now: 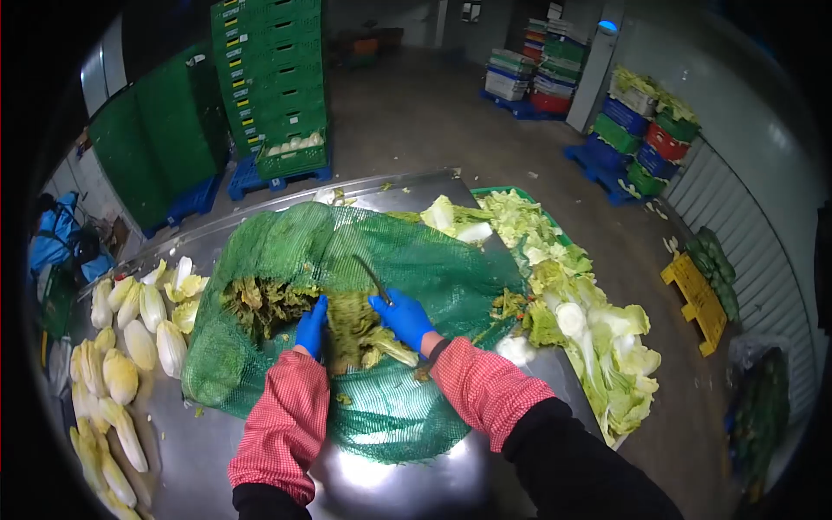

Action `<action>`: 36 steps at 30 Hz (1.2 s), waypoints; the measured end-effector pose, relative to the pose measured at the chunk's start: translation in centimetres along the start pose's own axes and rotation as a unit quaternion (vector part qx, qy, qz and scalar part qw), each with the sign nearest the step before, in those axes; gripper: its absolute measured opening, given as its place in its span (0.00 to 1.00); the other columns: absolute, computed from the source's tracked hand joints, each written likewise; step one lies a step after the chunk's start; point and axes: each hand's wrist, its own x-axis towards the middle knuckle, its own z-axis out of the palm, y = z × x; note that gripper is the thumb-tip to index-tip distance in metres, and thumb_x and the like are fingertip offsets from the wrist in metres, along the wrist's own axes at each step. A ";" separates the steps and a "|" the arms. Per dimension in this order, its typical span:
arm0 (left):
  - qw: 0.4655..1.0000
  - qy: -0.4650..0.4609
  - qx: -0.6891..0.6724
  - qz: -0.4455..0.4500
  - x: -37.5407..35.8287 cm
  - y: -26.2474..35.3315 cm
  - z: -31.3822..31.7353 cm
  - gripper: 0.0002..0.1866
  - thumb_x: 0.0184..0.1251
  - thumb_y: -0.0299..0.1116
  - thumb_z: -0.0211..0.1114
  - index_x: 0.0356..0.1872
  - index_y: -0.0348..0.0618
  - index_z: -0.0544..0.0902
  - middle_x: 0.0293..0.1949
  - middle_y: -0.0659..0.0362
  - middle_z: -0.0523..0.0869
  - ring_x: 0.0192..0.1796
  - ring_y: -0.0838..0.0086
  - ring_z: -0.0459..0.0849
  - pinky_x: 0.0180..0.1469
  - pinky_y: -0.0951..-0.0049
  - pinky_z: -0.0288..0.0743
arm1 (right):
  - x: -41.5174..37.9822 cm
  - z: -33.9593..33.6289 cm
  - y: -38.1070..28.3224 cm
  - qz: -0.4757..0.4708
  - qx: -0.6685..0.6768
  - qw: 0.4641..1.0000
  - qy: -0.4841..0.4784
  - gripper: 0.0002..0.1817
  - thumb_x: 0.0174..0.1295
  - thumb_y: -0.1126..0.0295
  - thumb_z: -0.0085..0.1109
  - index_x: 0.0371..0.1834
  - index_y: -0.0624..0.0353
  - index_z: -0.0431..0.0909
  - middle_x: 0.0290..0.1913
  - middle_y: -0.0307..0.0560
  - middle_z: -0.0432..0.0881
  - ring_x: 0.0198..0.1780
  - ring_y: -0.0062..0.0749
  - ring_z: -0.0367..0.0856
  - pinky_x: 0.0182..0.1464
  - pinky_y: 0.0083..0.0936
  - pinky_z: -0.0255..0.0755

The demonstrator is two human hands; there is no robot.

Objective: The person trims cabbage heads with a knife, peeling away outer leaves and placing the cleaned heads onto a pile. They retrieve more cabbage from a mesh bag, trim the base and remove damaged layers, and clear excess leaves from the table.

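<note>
**Trimming a cabbage on the green net sack**

The cabbage (360, 325) lies in the middle of the metal surface (407, 481), on top of a spread green net sack (416, 260). The left hand (310, 328), in a blue glove, presses on the cabbage's left side with a closed grip on the leaves. The right hand (403, 316), also gloved, has its grip closed around the handle of a knife (371, 277), whose blade points up and away over the head.

The cabbage looks leafy and soft outside, likely firmer and heavier at the core; wilted outer leaves would tear or slip off, so the dense base seems the safer place to hold it. Wet leaves may be slippery under gloves.

To the left on the surface lie rows of trimmed pale heads (121, 347); to the right, a heap of cut-off leaves (581, 321) spills over a green crate edge. Beyond, on the concrete floor, stand stacked green crates (273, 78), blue pallets and mixed crates (646, 130) by the wall.
</note>
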 end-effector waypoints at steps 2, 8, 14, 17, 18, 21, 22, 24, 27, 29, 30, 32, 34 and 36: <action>0.998 0.027 -0.040 0.048 2.3 -2.0 -0.5 0.43 0.62 0.66 0.57 0.54 0.25 0.76 0.49 0.46 0.83 0.49 0.57 0.81 0.52 0.60 0.71 | 3.6 0.5 2.5 -0.027 -0.030 0.998 0.044 0.31 0.62 0.40 0.57 0.47 0.63 0.74 0.33 0.55 0.81 0.33 0.44 0.81 0.38 0.36 0.75; 0.997 0.074 0.024 -0.023 9.2 -4.6 1.1 0.37 0.64 0.63 0.55 0.48 0.30 0.81 0.44 0.45 0.85 0.43 0.59 0.81 0.45 0.62 0.73 | 7.2 0.1 3.5 0.042 0.024 0.999 -0.009 0.30 0.62 0.42 0.59 0.51 0.59 0.74 0.28 0.41 0.78 0.24 0.28 0.76 0.27 0.27 0.75; 0.960 -0.017 -0.271 -0.068 0.1 0.6 4.6 0.39 0.63 0.62 0.61 0.61 0.34 0.74 0.53 0.49 0.81 0.51 0.64 0.82 0.53 0.64 0.76 | 3.4 1.3 1.9 -0.007 0.156 0.987 -0.033 0.27 0.62 0.51 0.63 0.56 0.58 0.73 0.35 0.36 0.79 0.29 0.19 0.76 0.26 0.19 0.72; 0.927 -0.143 -0.342 -0.053 -7.4 1.4 4.7 0.30 0.69 0.49 0.61 0.63 0.37 0.71 0.55 0.51 0.80 0.53 0.64 0.82 0.54 0.64 0.78 | -4.1 0.2 0.2 -0.025 0.063 0.998 0.010 0.23 0.64 0.57 0.62 0.57 0.57 0.73 0.36 0.37 0.80 0.30 0.16 0.76 0.27 0.18 0.72; 0.930 -0.145 -0.332 -0.066 -11.0 2.5 4.8 0.29 0.68 0.46 0.63 0.63 0.36 0.71 0.55 0.51 0.80 0.53 0.64 0.82 0.54 0.65 0.78 | -6.9 0.1 0.7 -0.029 0.102 0.994 0.017 0.22 0.62 0.55 0.64 0.49 0.62 0.72 0.35 0.48 0.82 0.34 0.28 0.80 0.38 0.28 0.75; 0.962 -0.159 -0.220 -0.003 -20.0 3.4 4.8 0.32 0.66 0.43 0.65 0.64 0.34 0.68 0.56 0.51 0.79 0.54 0.65 0.81 0.55 0.66 0.76 | -16.3 -0.1 1.9 -0.025 0.118 0.992 0.039 0.19 0.62 0.59 0.65 0.47 0.60 0.72 0.36 0.45 0.81 0.36 0.25 0.78 0.40 0.27 0.74; 0.967 -0.159 -0.200 -0.003 -23.5 4.1 4.8 0.33 0.65 0.42 0.66 0.65 0.33 0.67 0.56 0.50 0.78 0.54 0.66 0.80 0.56 0.66 0.76 | -20.0 -0.9 0.7 0.012 0.118 0.993 0.028 0.20 0.61 0.59 0.66 0.45 0.60 0.71 0.35 0.44 0.79 0.33 0.24 0.76 0.37 0.26 0.73; 0.978 -0.175 -0.115 -0.012 -26.4 0.5 3.9 0.38 0.63 0.42 0.69 0.67 0.29 0.63 0.59 0.48 0.76 0.57 0.66 0.77 0.58 0.68 0.73 | -25.9 -2.0 0.7 0.072 0.072 0.995 -0.002 0.20 0.61 0.58 0.66 0.45 0.59 0.70 0.31 0.42 0.78 0.31 0.24 0.75 0.35 0.27 0.73; 0.977 -0.210 -0.019 0.038 -32.7 0.7 4.0 0.39 0.61 0.41 0.71 0.67 0.30 0.63 0.59 0.48 0.75 0.59 0.68 0.75 0.62 0.68 0.69 | -32.9 -2.0 4.1 0.007 0.023 0.999 0.033 0.19 0.62 0.57 0.66 0.43 0.59 0.71 0.27 0.39 0.76 0.28 0.24 0.74 0.32 0.26 0.72; 0.971 -0.237 0.030 0.018 -33.8 -1.1 3.7 0.42 0.58 0.44 0.72 0.68 0.31 0.63 0.59 0.47 0.75 0.59 0.65 0.75 0.63 0.67 0.68 | -35.3 -2.8 6.9 0.042 0.030 0.998 -0.030 0.17 0.63 0.57 0.64 0.41 0.58 0.73 0.25 0.37 0.75 0.25 0.21 0.73 0.28 0.24 0.71; 0.966 -0.253 0.054 0.009 -33.6 -3.2 3.6 0.44 0.57 0.46 0.73 0.69 0.31 0.63 0.59 0.46 0.75 0.59 0.64 0.75 0.63 0.66 0.68 | -36.3 -3.6 7.8 0.059 0.033 0.996 -0.060 0.16 0.64 0.57 0.63 0.40 0.57 0.74 0.24 0.36 0.74 0.24 0.19 0.72 0.27 0.22 0.70; 0.944 -0.180 0.257 0.103 -33.3 -8.4 3.0 0.52 0.50 0.53 0.75 0.70 0.32 0.60 0.58 0.41 0.73 0.61 0.54 0.74 0.64 0.62 0.68 | -37.6 -5.7 7.8 0.162 0.110 0.979 -0.063 0.15 0.69 0.54 0.56 0.39 0.55 0.77 0.24 0.33 0.74 0.21 0.13 0.70 0.19 0.15 0.67; 0.920 -0.155 0.339 0.126 -35.5 -5.4 4.2 0.55 0.47 0.56 0.76 0.71 0.33 0.59 0.58 0.38 0.72 0.62 0.49 0.73 0.65 0.59 0.67 | -37.9 -8.1 9.2 0.116 0.222 0.968 -0.003 0.11 0.71 0.60 0.52 0.42 0.55 0.77 0.25 0.33 0.73 0.23 0.12 0.71 0.20 0.14 0.67; 0.918 -0.143 0.344 0.134 -36.5 -4.2 5.3 0.57 0.47 0.54 0.77 0.73 0.35 0.55 0.60 0.36 0.70 0.64 0.47 0.71 0.66 0.58 0.65 | -37.2 -10.3 9.4 0.106 0.157 0.980 0.068 0.07 0.70 0.67 0.50 0.47 0.54 0.73 0.28 0.35 0.73 0.27 0.16 0.73 0.23 0.17 0.72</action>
